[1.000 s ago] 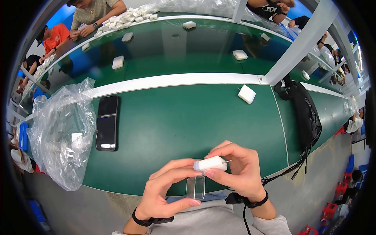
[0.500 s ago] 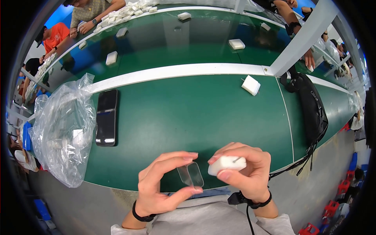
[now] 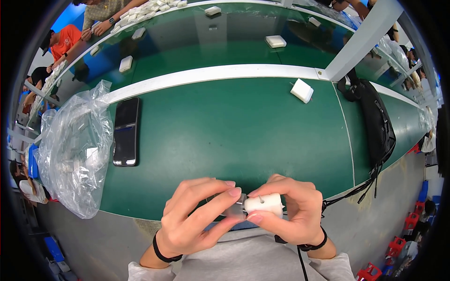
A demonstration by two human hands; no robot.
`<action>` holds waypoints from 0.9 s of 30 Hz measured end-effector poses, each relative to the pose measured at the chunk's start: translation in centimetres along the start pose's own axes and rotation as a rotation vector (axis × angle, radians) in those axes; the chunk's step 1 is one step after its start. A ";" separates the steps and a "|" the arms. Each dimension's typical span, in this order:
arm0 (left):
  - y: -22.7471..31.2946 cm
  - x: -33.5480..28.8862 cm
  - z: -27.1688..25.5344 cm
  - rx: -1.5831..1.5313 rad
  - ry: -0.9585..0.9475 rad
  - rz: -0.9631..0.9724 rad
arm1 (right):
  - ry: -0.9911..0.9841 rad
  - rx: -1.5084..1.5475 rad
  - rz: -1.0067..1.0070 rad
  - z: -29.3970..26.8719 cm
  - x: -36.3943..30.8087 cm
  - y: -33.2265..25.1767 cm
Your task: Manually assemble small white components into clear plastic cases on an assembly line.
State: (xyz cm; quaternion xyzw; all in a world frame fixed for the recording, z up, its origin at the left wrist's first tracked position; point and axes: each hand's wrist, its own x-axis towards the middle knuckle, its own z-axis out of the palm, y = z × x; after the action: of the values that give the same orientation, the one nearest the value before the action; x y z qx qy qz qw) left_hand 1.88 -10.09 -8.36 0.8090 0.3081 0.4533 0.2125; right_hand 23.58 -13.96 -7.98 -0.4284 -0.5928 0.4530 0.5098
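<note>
My left hand (image 3: 199,213) holds a clear plastic cover (image 3: 236,209) between its thumb and fingers. Pinched in my right hand (image 3: 295,208) is a white plug adapter (image 3: 263,205) with short metal pins sticking out. The adapter's left end meets the cover's open end; how far it sits inside is partly hidden by my fingers. Both hands are in front of my body, close to the near edge of the green table (image 3: 206,131). Another white plug adapter (image 3: 302,91) lies on the table, ahead and to the right.
A clear plastic bag (image 3: 70,154) and a dark phone (image 3: 126,132) lie at the left. At the right is a black bag (image 3: 375,122) with straps. Beyond a white rail (image 3: 215,84), several white blocks sit on a green surface, with people working near a pile (image 3: 152,11).
My hands have come together, bringing the clear cover against the adapter. The adapter has turned, so its side with a pin faces up. The view has shifted slightly.
</note>
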 end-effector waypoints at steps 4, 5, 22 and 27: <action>0.0 -0.2 0.0 0.040 -0.013 0.036 | 0.016 -0.069 -0.123 0.2 0.2 0.4; 0.1 -0.2 0.0 0.041 -0.011 0.036 | 0.026 -0.083 -0.116 0.2 0.1 0.2; 0.3 -0.4 0.1 0.218 -0.049 0.214 | -0.016 0.069 -0.002 -0.3 -0.6 0.8; -0.1 -0.5 0.1 0.186 -0.045 0.169 | 0.114 0.204 0.214 0.7 -0.9 0.6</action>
State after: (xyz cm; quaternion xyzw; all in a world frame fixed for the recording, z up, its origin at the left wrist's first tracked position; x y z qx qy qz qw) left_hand 1.75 -10.44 -8.78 0.8583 0.2749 0.4206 0.1044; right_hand 23.01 -14.81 -8.82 -0.4601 -0.4646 0.5375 0.5326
